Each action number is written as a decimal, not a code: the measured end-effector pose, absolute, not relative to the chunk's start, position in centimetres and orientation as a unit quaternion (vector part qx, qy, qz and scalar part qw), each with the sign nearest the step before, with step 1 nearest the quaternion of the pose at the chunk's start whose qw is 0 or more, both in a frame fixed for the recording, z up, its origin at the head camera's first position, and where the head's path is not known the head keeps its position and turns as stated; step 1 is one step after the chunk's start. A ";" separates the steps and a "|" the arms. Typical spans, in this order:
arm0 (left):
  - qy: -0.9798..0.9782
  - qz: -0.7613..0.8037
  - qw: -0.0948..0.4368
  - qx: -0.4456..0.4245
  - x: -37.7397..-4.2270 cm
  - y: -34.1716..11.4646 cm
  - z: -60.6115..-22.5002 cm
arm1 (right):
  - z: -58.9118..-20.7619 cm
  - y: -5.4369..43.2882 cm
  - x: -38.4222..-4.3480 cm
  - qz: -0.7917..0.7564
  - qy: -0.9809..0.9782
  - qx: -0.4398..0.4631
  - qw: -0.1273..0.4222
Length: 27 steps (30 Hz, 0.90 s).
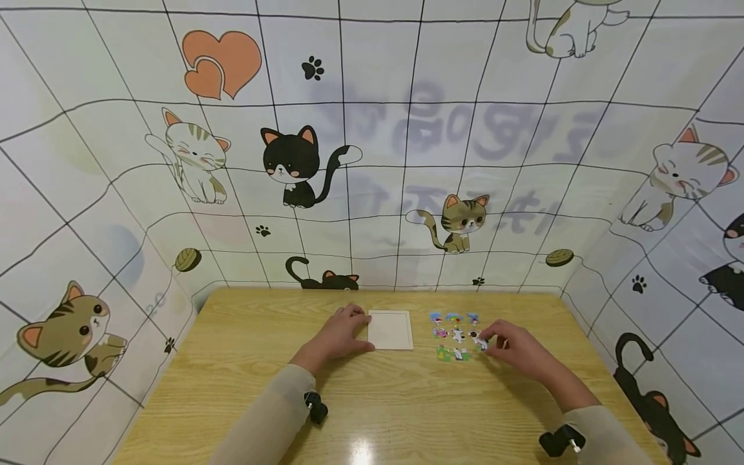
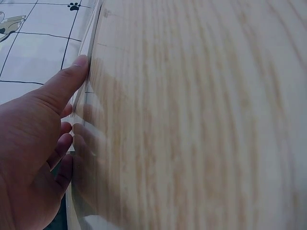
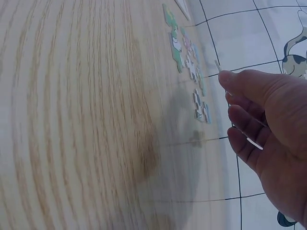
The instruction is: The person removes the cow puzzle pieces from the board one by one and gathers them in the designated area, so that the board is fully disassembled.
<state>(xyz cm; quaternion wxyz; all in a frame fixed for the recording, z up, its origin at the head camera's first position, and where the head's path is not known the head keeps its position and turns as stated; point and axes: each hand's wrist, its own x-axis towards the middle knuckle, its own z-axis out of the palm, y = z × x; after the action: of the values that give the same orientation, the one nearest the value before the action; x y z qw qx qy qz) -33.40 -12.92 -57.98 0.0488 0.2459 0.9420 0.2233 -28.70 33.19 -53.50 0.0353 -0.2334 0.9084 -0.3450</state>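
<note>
A pale square puzzle board with a raised border lies flat on the table. My left hand is at its left side, thumb by the near corner and fingers by the far one. In the left wrist view the thumb points along the tabletop. To the right of the board, several colourful jigsaw pieces lie in loose rows. At their right side my right hand pinches a jigsaw piece between thumb and fingertips. Only a thin edge of that piece shows in the right wrist view.
The wooden table runs back to a white wall sheet printed with cats and grid lines, which also closes off both sides. Small black cameras are strapped on the wrists.
</note>
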 end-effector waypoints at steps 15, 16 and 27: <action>0.942 0.228 0.047 0.243 -33.2 -12.9 -57.9 | -55.5 33.1 -28.4 -0.357 0.913 -0.194 0.046; 0.942 0.228 0.047 0.243 -33.2 -12.9 -57.8 | -55.6 33.2 -28.4 -0.355 0.914 -0.190 0.047; 0.944 0.222 0.050 0.239 -33.5 -12.8 -58.1 | -56.7 33.5 -28.4 -0.336 0.926 -0.161 0.056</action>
<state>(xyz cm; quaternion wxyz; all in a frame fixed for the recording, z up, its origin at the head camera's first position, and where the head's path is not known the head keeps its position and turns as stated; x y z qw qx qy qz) -33.47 -12.82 -58.11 0.0497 0.2393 0.9439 0.2223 -28.35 33.48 -56.71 0.0560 -0.1605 0.9264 -0.3360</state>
